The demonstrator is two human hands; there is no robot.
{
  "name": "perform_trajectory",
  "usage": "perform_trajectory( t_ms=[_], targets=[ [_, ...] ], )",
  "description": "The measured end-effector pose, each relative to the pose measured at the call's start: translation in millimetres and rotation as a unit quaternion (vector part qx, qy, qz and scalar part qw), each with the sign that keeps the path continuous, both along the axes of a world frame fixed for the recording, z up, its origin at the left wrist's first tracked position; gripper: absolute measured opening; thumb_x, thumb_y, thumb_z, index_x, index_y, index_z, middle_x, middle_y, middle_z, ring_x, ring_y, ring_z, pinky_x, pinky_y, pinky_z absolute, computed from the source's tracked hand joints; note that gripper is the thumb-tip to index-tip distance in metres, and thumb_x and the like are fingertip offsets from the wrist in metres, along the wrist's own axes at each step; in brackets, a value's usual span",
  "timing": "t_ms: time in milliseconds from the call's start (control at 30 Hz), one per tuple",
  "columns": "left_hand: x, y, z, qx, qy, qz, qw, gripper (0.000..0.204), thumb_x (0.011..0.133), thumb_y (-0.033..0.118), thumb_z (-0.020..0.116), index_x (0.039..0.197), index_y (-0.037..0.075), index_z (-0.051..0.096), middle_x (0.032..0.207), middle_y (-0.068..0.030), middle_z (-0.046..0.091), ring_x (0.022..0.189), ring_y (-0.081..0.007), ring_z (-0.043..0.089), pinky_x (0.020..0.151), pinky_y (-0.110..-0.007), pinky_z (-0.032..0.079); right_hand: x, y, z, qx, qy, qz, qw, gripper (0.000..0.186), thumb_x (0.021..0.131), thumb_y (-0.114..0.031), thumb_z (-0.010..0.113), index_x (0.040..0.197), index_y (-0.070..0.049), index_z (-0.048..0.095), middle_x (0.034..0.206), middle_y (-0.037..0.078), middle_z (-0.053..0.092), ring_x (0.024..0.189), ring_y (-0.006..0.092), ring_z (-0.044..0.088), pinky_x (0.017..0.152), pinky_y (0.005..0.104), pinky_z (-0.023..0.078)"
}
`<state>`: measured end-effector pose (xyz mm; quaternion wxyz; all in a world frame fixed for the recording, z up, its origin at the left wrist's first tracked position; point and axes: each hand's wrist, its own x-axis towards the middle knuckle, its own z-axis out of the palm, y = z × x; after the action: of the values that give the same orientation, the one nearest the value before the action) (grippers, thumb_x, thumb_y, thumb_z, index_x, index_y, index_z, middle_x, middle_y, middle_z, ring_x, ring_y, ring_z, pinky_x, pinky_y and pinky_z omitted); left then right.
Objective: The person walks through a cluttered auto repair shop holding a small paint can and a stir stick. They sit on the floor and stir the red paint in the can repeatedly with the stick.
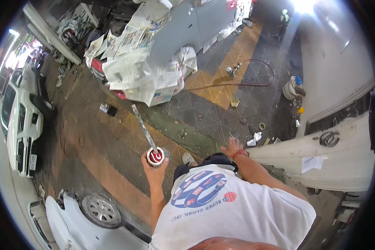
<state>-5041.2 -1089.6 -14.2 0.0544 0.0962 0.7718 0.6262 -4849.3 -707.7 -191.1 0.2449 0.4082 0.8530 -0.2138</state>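
My left hand (pixel 159 165) is wrapped round a small round paint can (pixel 150 163) with a pale rim. Glossy red paint (pixel 155 155) with a lighter swirl shows inside it. A long flat stir stick (pixel 144 130), grey and smeared, stands tilted in the can and leans away from me. Out to the right, my right hand (pixel 232 147) has its fingers apart, with nothing visible in it. A red band (pixel 241 153) circles that wrist.
A grey car (pixel 175 35) partly covered with newspaper (pixel 131 75) stands ahead. On the patterned floor lie a spray gun (pixel 232 71) and its hose (pixel 273 77). A bucket (pixel 291 91) stands right. White vehicle (pixel 23 121) and silver car (pixel 83 225) are left; a pale panel (pixel 287 160) is right.
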Motion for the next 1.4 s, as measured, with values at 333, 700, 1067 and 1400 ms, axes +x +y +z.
perform_trajectory(
  t_ms=[333,700,1067,1400],
  targets=[
    [-224.7,109.9,41.6,-0.053,0.002,-0.051,0.997,0.08,0.083,0.012,0.094,0.149,0.006,0.05,0.141,-0.0119,0.059,0.131,-0.0268,0.062,0.117,-0.041,0.049,6.7,92.6,-21.3,-0.036,-0.123,-0.29,0.948,0.112,0.101,-0.077,0.061,0.18,-0.009,0.019,0.19,0.015,0.014,0.174,0.0438,0.011,0.136,0.0685,0.02],
    [-344.8,287.0,3.4,0.056,-0.075,0.025,0.995,0.08,0.084,0.008,0.093,0.151,0.004,0.049,0.143,-0.0123,0.057,0.132,-0.0246,0.059,0.117,-0.04,0.047,-262.5,288.4,-45.5,-0.023,-0.016,-0.186,0.982,0.11,0.104,-0.072,0.061,0.18,-0.005,0.017,0.189,0.016,0.018,0.174,0.0431,0.014,0.136,0.0669,0.018],
    [-422.8,392.7,19.1,0.013,-0.009,0.086,0.996,0.082,0.084,0.011,0.093,0.152,0.002,0.049,0.146,-0.0152,0.056,0.134,-0.0261,0.06,0.117,-0.042,0.05,-646.4,426.5,107.9,0.03,0.314,0.069,0.947,0.109,0.108,-0.074,0.054,0.179,0.001,0.017,0.187,0.024,0.02,0.173,0.0479,0.014,0.138,0.0642,0.017],
    [-487.7,378.6,24.7,0.043,-0.017,0.156,0.987,0.079,0.083,0.008,0.095,0.148,0.001,0.05,0.139,-0.0111,0.061,0.125,-0.0212,0.065,0.112,-0.037,0.052,-882.9,299.6,353.8,0.016,0.631,0.258,0.732,0.112,0.107,-0.076,0.056,0.175,0.006,0.023,0.181,0.032,0.028,0.17,0.0526,0.019,0.136,0.0671,0.02]
  ],
)
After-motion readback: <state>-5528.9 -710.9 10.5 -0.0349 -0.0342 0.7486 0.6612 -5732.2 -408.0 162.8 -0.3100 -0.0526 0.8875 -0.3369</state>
